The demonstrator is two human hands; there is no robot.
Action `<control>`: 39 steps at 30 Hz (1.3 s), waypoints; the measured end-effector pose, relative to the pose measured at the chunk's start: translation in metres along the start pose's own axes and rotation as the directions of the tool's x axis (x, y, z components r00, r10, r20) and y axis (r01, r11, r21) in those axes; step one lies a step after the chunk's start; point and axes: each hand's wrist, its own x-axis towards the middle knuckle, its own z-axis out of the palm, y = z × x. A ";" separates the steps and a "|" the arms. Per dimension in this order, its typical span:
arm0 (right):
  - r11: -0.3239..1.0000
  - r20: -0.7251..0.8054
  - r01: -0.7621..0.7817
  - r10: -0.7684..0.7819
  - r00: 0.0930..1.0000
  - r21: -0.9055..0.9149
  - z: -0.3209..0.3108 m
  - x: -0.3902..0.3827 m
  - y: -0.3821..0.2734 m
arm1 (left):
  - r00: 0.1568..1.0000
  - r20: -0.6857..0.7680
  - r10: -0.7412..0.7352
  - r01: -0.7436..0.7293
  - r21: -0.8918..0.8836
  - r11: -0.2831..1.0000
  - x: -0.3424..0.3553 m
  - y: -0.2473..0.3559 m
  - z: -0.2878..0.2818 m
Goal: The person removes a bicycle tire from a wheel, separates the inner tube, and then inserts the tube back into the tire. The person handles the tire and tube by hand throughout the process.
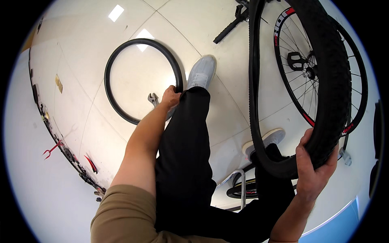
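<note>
My left hand reaches down beside my left knee, its fingers closed round the right side of a smooth black inner tube. The tube forms a ring on the floor. Inside that ring the jaw of an adjustable wrench shows, its handle partly hidden by my forearm. A knobby black bicycle tyre stands upright at my right. My right hand grips its lower edge, thumb on the near sidewall and fingers around the tread.
Behind the tyre is a spoked bicycle wheel with a pedal in front of it. A handlebar grip lies farther off. Another wheel and a bent metal tube sit by my right leg. Small parts line the left wall, including a red fork-shaped piece.
</note>
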 end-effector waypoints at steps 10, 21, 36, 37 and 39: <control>0.994 -0.092 -0.071 0.079 0.993 0.083 0.007 0.003 0.004 | 0.996 0.070 0.056 -0.005 -0.586 0.810 -0.093 0.000 -0.091; 0.985 0.068 0.059 -0.071 0.995 0.164 0.017 -0.005 0.012 | 0.959 -0.281 0.042 -0.125 -0.284 0.951 -0.159 -0.022 -0.137; 0.989 -0.091 0.124 -0.117 0.989 0.077 0.019 -0.110 0.080 | 0.726 -0.667 0.167 -0.648 -0.583 0.491 -0.305 0.078 -0.336; 0.990 -0.105 0.113 -0.104 0.989 0.087 0.023 -0.119 0.087 | 0.719 -0.670 0.184 -0.665 -0.584 0.466 -0.315 0.087 -0.348; 0.991 -0.124 0.101 -0.089 0.988 0.090 0.027 -0.129 0.101 | 0.676 -0.699 0.232 -0.730 -0.594 0.339 -0.344 0.120 -0.368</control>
